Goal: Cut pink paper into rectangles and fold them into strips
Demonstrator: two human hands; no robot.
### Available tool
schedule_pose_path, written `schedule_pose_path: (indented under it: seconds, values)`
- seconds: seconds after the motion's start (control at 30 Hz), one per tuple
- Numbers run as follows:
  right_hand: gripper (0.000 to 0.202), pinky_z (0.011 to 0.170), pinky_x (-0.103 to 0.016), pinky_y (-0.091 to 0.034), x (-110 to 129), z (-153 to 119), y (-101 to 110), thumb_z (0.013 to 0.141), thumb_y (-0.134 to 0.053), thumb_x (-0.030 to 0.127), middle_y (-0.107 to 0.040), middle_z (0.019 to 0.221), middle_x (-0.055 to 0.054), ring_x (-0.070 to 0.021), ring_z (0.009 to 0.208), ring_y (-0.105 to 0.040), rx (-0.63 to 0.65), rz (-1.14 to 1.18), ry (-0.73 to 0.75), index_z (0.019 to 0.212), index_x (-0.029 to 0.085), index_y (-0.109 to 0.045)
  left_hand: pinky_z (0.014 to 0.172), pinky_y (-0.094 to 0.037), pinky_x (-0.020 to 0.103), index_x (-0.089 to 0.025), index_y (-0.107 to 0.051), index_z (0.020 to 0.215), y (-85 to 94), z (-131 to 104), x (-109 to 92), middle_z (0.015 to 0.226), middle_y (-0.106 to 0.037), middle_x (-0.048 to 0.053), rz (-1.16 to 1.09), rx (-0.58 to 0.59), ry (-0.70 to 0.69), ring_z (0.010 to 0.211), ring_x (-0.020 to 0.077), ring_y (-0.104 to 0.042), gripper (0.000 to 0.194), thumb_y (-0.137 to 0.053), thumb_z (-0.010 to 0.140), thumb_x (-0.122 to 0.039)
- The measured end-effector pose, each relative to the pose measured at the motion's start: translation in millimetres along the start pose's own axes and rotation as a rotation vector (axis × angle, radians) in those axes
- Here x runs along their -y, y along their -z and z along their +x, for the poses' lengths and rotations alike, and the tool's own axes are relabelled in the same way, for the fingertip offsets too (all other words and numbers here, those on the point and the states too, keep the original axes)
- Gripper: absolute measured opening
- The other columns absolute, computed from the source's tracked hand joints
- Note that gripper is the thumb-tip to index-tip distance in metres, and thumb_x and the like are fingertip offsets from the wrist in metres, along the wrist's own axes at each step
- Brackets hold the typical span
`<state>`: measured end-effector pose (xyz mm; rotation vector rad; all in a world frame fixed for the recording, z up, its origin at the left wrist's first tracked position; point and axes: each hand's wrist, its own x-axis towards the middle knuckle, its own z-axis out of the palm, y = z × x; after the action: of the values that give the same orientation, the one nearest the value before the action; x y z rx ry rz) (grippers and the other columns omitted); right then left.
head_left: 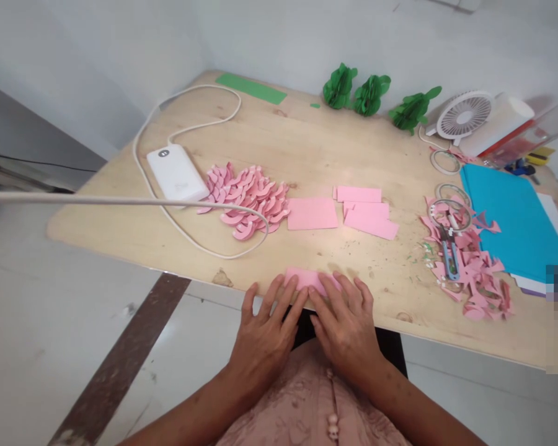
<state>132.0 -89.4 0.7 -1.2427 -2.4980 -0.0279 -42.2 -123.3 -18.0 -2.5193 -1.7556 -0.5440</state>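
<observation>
At the table's front edge lies a small pink paper piece (302, 276), partly covered by my fingers. My left hand (270, 316) rests on its left side, fingers spread and fingertips down. On its right side my right hand (344, 313) lies with its fingers apart, pressing on the paper. Beyond my hands is a pink paper rectangle (312, 214), and to its right several pink strips (371, 222) overlap. A heap of curved pink cut-outs (251, 201) sits to the left of the rectangle.
A white power bank (177, 174) with a looping cable stands left. Pink scraps (486, 272), small snips (450, 257) and tape rolls lie right, beside blue sheets (516, 217). Green paper plants (371, 95) and a white fan (465, 116) line the back.
</observation>
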Motion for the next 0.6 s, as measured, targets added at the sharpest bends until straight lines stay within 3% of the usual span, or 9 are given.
schedule_pose_path:
  seconds: [0.27, 0.6]
  values:
    - [0.036, 0.108, -0.056, -0.027, -11.3, -0.1, 2.7, 0.089, -0.056, 0.025, -0.055, 0.136, -0.01, -0.0314, 0.129, -0.041, -0.001, -0.041, 0.08, 0.124, 0.02, -0.059, 0.117, -0.003, 0.054, -0.018, -0.048, 0.137, 1.7, 3.0, 10.1, 0.146, -0.043, 0.005, 0.07, 0.037, -0.134, 0.139, 0.0264, -0.031, 0.045, -0.043, 0.092, -0.023]
    - [0.032, 0.107, -0.055, -0.027, -32.4, -14.4, 10.6, 0.087, -0.06, 0.023, -0.057, 0.134, -0.007, -0.0306, 0.13, -0.043, 0.008, -0.088, 0.125, 0.12, 0.025, -0.061, 0.116, -0.008, 0.056, -0.022, -0.048, 0.136, 10.2, 0.8, 30.9, 0.148, -0.041, 0.007, 0.131, 0.061, -0.185, 0.142, 0.0266, -0.026, 0.045, -0.044, 0.092, -0.02]
